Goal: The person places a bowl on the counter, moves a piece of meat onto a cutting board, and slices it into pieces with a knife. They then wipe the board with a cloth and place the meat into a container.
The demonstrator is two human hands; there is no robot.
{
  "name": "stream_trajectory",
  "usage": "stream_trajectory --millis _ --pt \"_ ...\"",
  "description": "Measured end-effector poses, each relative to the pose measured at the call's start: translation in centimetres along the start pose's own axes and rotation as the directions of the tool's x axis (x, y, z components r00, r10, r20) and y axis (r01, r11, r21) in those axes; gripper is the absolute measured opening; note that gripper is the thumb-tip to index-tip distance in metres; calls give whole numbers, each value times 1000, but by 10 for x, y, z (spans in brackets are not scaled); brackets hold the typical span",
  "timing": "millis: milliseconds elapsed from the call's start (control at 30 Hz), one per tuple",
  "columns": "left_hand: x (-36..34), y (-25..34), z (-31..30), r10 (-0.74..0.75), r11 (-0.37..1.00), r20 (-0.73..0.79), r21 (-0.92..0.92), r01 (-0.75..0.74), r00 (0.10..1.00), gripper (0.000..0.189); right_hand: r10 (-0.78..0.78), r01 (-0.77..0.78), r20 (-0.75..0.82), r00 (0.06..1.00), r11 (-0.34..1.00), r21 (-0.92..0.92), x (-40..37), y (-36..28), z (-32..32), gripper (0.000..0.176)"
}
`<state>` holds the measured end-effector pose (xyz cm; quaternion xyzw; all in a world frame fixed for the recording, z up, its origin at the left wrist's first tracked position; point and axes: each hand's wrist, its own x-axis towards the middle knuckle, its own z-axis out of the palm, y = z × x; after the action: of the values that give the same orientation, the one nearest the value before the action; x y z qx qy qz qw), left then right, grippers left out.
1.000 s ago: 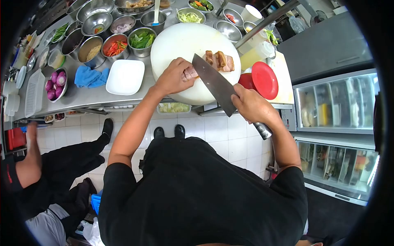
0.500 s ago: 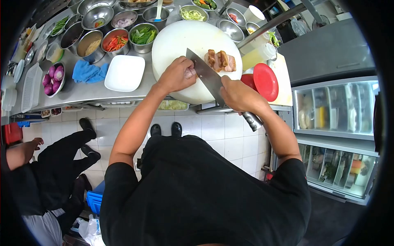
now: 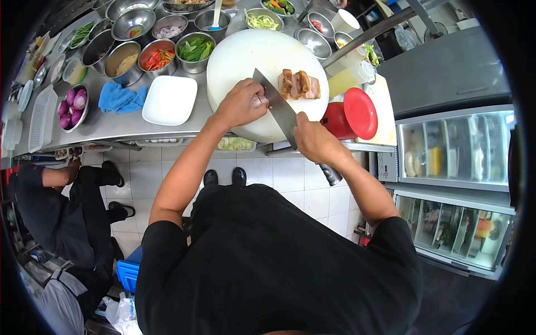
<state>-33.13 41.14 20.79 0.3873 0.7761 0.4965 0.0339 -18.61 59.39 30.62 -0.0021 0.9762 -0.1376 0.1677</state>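
Reaching forward over a steel counter [image 3: 111, 125], both bare forearms were extended from black short sleeves towards a round white chopping board [image 3: 240, 50]. The left hand [image 3: 240, 104] was laid knuckles-up near the board's 6 o'clock edge. Its fingers were curled and closed down on a small pale piece of meat [image 3: 260, 101], which was pinned to the board at the hand's 3 o'clock side. The right hand [image 3: 314, 138] was held at 4 o'clock from the left one, just off the board's near rim, and was wrapped tight around the handle of a cleaver [image 3: 275, 105]. The steel butt of that handle was seen jutting out below the wrist towards 5 o'clock. The broad grey blade was angled from the fist up towards 11 o'clock, close against the left knuckles, with its edge down by the pinned meat. Whether the edge had entered the meat could not be told. A row of cut slices [image 3: 300, 84], browned on the outside and pinkish within, was laid at the board's 3 o'clock side, just beyond the blade. A red tub [image 3: 357, 113] was stood at 4 o'clock from the board, and a white square plate [image 3: 170, 100] and a crumpled blue cloth [image 3: 121, 99] were set out at 8 o'clock. Steel bowls [image 3: 159, 57] of cut vegetables were ranged from 9 to 12 o'clock. A co-worker [image 3: 56, 212] in dark clothes was seen low at 8 o'clock.
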Motion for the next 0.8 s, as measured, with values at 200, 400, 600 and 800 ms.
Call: stream_trajectory --millis 200,400,600,800 --pt "-4 3 -5 13 1000 -36 29 -12 999 39 75 -55 -176 982 992 116 -36 -9 -21 21" --pt "-10 16 -5 88 973 -47 219 -76 995 74 158 -145 -87 984 979 141 -59 3 -54 20" --pt "-2 3 10 -15 979 -18 205 18 1000 69 127 -137 84 988 981 137 -50 5 -49 24" --pt "61 -29 -29 149 947 -145 304 -99 978 59 49 -32 -82 995 979 199 10 11 -40 24"
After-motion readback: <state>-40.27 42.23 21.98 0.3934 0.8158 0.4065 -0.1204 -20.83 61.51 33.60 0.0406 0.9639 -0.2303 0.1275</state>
